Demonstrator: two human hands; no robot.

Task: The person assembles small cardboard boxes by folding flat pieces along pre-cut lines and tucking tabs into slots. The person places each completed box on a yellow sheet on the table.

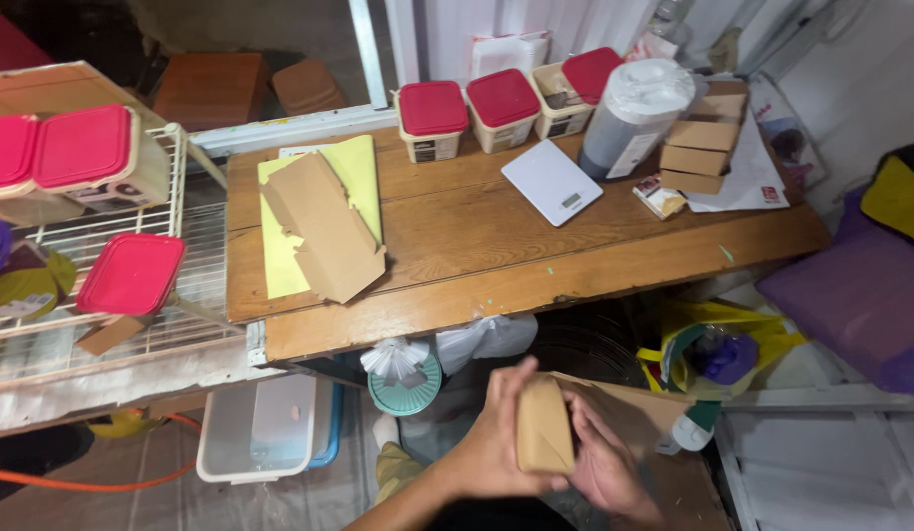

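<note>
Both my hands hold a flat brown cardboard box blank (pixel 543 425) low in front of me, below the table's front edge. My left hand (pixel 496 442) wraps its left side with the thumb on top. My right hand (pixel 606 464) grips its right side from below. A larger sheet of brown cardboard (pixel 634 411) lies under and behind the piece. On the wooden table (pixel 496 258), flat brown cardboard blanks (pixel 324 228) rest on a yellow sheet (pixel 363 169) at the left.
At the table's back stand red-lidded tubs (pixel 432 118), a white digital scale (pixel 552 181), a big dark jar with a white lid (pixel 629 118) and stacked folded boxes (pixel 707 143). A white wire rack (pixel 113 295) with red lids stands left. Bins and bags sit under the table.
</note>
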